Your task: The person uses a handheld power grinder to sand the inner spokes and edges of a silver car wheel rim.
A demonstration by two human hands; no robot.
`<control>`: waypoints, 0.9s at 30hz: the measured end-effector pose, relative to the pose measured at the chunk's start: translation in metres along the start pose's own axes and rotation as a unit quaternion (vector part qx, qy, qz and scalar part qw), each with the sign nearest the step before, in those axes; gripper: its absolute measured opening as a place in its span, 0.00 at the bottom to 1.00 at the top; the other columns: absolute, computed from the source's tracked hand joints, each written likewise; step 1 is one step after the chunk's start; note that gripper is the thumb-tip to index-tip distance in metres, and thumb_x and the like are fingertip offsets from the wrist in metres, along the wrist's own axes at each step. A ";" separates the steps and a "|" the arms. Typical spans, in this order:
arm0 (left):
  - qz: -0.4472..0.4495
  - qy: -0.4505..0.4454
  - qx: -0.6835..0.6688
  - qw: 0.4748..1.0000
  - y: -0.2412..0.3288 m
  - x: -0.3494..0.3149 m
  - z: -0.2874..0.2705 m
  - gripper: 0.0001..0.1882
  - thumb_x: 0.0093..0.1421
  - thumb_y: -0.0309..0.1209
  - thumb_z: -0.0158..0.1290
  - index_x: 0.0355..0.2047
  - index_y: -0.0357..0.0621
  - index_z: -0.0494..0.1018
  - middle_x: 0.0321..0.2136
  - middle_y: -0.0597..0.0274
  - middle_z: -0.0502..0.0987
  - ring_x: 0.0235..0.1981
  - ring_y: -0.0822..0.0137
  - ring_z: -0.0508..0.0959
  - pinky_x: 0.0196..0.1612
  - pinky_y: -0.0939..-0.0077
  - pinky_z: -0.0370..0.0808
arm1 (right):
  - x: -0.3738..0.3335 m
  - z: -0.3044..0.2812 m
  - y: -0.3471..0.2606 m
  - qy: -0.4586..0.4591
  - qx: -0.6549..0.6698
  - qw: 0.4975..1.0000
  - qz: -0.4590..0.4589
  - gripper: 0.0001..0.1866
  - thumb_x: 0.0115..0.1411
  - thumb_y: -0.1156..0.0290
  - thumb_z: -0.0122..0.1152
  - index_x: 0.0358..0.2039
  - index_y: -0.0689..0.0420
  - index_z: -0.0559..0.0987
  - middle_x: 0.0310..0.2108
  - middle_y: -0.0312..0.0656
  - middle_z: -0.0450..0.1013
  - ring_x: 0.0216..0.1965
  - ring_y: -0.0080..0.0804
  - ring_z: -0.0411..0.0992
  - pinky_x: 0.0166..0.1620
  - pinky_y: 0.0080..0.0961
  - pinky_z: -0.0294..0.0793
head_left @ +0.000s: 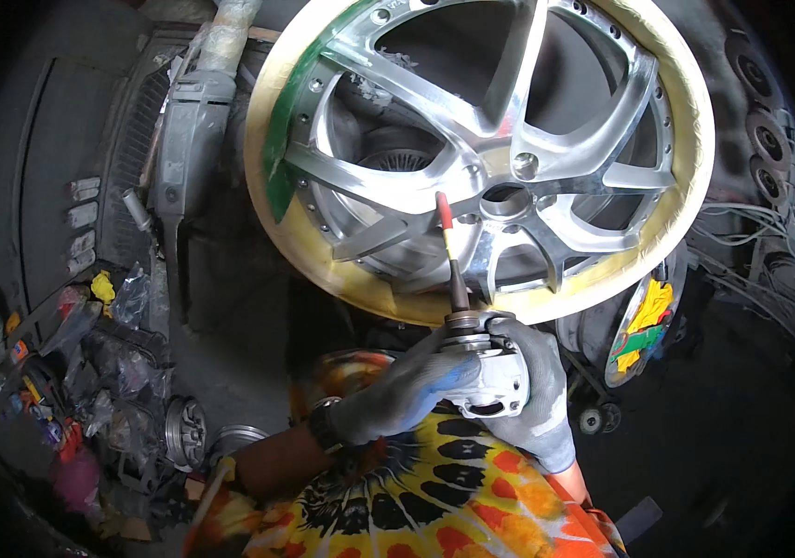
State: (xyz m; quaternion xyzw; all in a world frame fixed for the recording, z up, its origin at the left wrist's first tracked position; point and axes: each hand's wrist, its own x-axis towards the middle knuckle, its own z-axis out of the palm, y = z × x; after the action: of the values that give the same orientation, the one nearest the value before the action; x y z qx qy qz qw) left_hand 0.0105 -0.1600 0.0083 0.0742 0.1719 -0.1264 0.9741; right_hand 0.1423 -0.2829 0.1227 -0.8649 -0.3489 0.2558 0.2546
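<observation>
A silver alloy car wheel [397,191] fills the upper middle, face towards me, with shiny spokes and bolt holes around its centre hole. Yellowish masking tape [690,112] covers its rim, with a green patch on the left side. Both my hands wear grey gloves and are closed on a grinder [500,379] just below the wheel. My left hand [393,395] wraps the grinder's left side; my right hand [541,377] grips its right side. From the grinder's neck a dark shaft points up to a slim red tip [444,212], at a spoke beside the centre hole; contact is unclear.
A grey power tool [197,139] hangs at the upper left. Plastic bags and clutter [104,372] lie at the left, near a small wheel [185,433]. At the right are a yellow and green cloth [647,325], cables [741,228] and round discs [769,144] on the wall.
</observation>
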 end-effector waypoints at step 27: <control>-0.061 -0.039 -0.111 0.991 0.033 -0.023 -0.014 0.20 0.71 0.19 0.50 0.62 0.31 0.66 0.62 0.50 0.69 0.61 0.61 0.73 0.64 0.67 0.70 | -0.004 0.029 -0.030 0.031 -0.014 0.999 0.030 0.43 0.37 0.73 0.83 0.57 0.60 0.74 0.52 0.51 0.77 0.50 0.51 0.74 0.54 0.41 0.73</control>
State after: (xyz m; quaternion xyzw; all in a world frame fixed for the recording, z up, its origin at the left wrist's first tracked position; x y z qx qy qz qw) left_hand -0.0063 -0.1206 0.0069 -0.0501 0.1513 -0.1686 0.9727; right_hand 0.1075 -0.2596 0.1215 -0.8857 -0.3186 0.2316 0.2456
